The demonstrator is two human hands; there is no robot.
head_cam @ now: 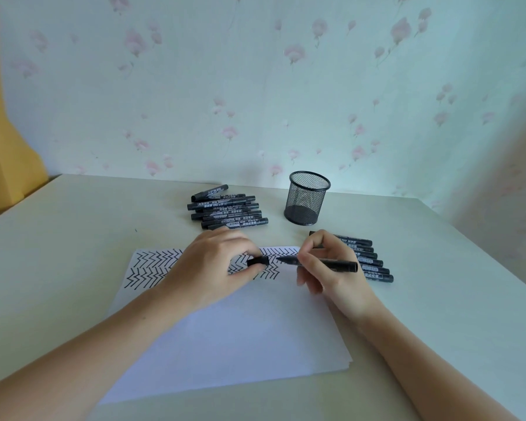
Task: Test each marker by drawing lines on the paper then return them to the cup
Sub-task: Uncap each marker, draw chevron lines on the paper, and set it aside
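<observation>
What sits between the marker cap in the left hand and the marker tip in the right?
Nothing solid: in the head view, only a short stretch of paper with zigzag lines shows between the cap and the marker.

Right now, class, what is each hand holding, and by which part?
The left hand pinches the marker cap at its closed end. The right hand grips the uncapped marker near its tip end, barrel trailing right.
</observation>
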